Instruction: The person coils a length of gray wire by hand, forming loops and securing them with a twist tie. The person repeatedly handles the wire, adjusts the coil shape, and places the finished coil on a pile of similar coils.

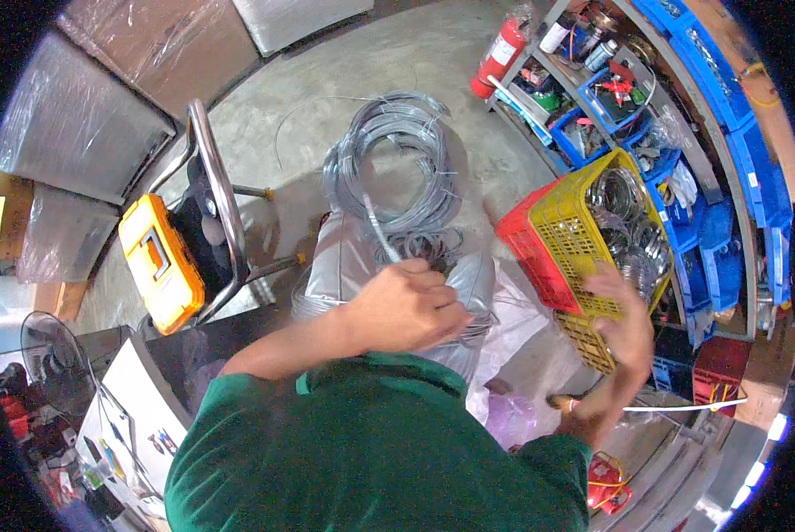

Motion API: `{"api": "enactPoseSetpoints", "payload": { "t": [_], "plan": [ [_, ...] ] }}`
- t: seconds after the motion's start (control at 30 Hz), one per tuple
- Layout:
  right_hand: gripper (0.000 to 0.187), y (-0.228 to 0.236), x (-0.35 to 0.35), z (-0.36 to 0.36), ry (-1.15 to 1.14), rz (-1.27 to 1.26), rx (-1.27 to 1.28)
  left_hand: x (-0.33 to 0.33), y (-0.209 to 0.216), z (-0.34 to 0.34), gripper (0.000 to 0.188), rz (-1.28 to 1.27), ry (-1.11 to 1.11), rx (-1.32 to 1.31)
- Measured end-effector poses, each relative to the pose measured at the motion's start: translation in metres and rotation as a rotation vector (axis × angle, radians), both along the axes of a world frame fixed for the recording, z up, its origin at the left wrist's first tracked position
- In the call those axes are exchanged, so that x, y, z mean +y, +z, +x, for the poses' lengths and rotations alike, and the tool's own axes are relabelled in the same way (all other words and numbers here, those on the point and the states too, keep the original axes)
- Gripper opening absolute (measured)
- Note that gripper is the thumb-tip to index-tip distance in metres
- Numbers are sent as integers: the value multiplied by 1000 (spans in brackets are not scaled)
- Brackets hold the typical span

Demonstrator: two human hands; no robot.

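My left hand is closed in front of my chest, its knuckles turned up. A pale grey strand runs from a large coil of grey wire down to its fingers. What the fingers hold, if anything, is hidden. Below the coil, a smaller tangle of dark wire partly shows behind that hand. To the right, my right hand is blurred, thumb and fingers apart, beside a yellow plastic basket. Shiny rings of coiled metal fill the basket. Nothing shows between that hand's fingers.
A red crate sits against the basket's left side. Shelving with blue bins curves along the right, and a red fire extinguisher stands beyond. At left are a yellow toolbox, a chair with a metal frame and wrapped boxes.
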State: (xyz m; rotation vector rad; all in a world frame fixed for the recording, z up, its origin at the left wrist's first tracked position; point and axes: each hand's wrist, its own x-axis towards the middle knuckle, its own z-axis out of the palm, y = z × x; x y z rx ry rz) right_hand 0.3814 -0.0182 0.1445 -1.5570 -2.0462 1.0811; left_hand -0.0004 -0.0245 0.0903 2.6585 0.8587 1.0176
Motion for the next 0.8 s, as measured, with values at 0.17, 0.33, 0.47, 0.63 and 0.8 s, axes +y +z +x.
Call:
{"api": "enactPoseSetpoints", "payload": {
  "t": [0.17, 0.33, 0.47, 0.63, 0.8],
  "plan": [
    [66, -62, -25, -147, 185, -86, 397, 18, -6, 19, 24, 5, -67, -11],
    [51, -72, -29, -185, -143, -273, 595, 21, 2, -18, 32, 49, 185, 25],
    [32, -75, -29, -180, -81, -308, 458, 18, -14, -34, 61, -150, 400, -322],
    [31, -92, -34, -197, 144, -333, 558, 15, -33, -38, 67, -752, 90, -863],
    [30, -93, -38, -209, 86, -506, 592, 5, -39, -44, 62, -709, 94, -963]
  ]
}}
